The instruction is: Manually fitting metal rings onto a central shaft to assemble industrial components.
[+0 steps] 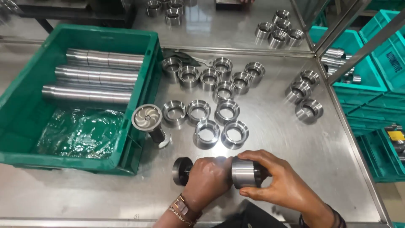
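Left hand [207, 177] gripped gauge [182, 171] shaft, fingers closed; right hand [282, 182] wrapped ring [244, 173], seating it on gauge. Loose rings [206, 133] grouped on surface [274, 139] beside crate [25, 114].

crate [25, 114] left, tubes [95, 76] inside | rings [211, 101] right of it on table [320, 160] | hands [236, 179] in front

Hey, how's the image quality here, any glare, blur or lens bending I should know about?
Head view: overhead light glares off the steel table and throws bright streaks on the metal rings; the left hand and right hand, both holding the metal cylinder, look sharp; the far rings look slightly soft; the table edges bow, which suggests wide-angle distortion.
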